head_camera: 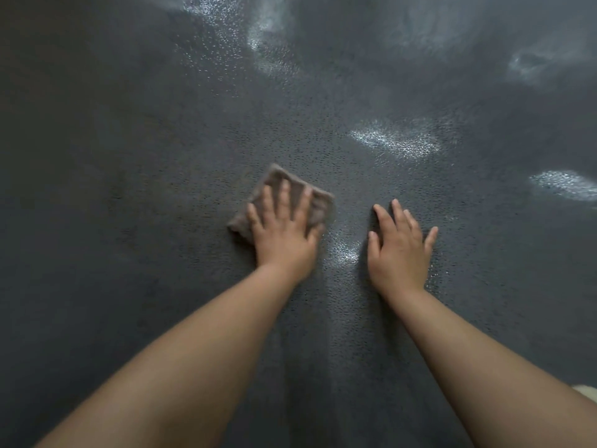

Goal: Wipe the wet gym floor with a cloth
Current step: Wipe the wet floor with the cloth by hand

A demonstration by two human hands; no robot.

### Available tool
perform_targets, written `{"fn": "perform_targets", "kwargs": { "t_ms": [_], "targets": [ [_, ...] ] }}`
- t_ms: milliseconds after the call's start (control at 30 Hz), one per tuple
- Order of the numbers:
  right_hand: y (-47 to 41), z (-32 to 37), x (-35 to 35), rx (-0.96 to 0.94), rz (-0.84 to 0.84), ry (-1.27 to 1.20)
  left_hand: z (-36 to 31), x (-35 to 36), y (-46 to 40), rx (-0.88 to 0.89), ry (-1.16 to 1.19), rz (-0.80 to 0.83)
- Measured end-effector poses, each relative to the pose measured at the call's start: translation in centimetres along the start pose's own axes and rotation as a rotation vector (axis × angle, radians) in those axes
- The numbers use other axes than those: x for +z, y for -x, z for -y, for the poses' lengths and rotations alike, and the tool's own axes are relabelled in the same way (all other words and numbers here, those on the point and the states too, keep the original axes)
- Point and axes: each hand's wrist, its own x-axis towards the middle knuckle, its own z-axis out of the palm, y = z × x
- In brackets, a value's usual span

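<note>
Surface: dark grey pebbled gym floor (135,150), with pale glistening wet patches (395,140) ahead and to the right. Item: small folded grey-brown cloth (318,203), lying flat under our left hand (284,231), fingers spread, pressing down. Our right hand (400,247): flat on bare floor beside it, fingers spread, holding nothing.

Dark textured floor (129,156) bears glistening wet patches (395,140) and a cloth (319,205).
</note>
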Motion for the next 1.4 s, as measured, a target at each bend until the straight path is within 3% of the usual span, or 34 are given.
{"fn": "perform_targets", "kwargs": {
  "t_ms": [133, 267, 533, 633, 700, 767, 833, 1000, 1133, 1233, 1400],
  "targets": [
    [0.6, 0.6, 0.3, 0.022, -0.044, -0.040, -2.1, 2.1, 4.0, 0.310, -0.078, 0.028],
    [2.2, 2.8, 1.5, -0.031, -0.099, -0.049, 2.2, 1.0, 2.6, 0.338, -0.144, 0.050],
    [5.9, 5.8, 3.5, -0.179, -0.020, 0.066, 15.8, 0.3, 2.6, -0.459, 0.062, -0.045],
    [6.5, 5.6, 3.4, -0.156, 0.026, 0.083, 17.3, 1.0, 4.8, -0.806, 0.212, -0.086],
    [6.3, 5.3, 2.9, -0.154, 0.099, 0.110, 16.2, 1.4, 5.7, -0.890, 0.267, -0.108],
    [6.1, 5.0, 2.4, -0.165, 0.100, 0.109, 13.8, 1.7, 6.1, -0.837, 0.265, -0.122],
    [5.9, 4.9, 2.1, -0.160, 0.089, 0.083, 10.4, 2.2, 6.7, -0.664, 0.177, -0.078],
    [6.1, 4.7, 2.2, -0.136, 0.058, 0.013, 1.0, 3.9, 9.9, 0.071, 0.024, 0.057],
    [6.6, 4.4, 2.4, -0.150, 0.083, 0.015, 1.8, 3.7, 9.9, 0.253, -0.112, 0.070],
    [7.3, 4.4, 2.1, -0.171, 0.063, 0.007, 4.7, 2.9, 8.8, 0.171, -0.107, 0.113],
    [9.2, 3.9, 1.9, -0.179, 0.123, 0.065, 11.7, 2.4, 8.6, -0.330, 0.016, 0.076]
  ]
}}
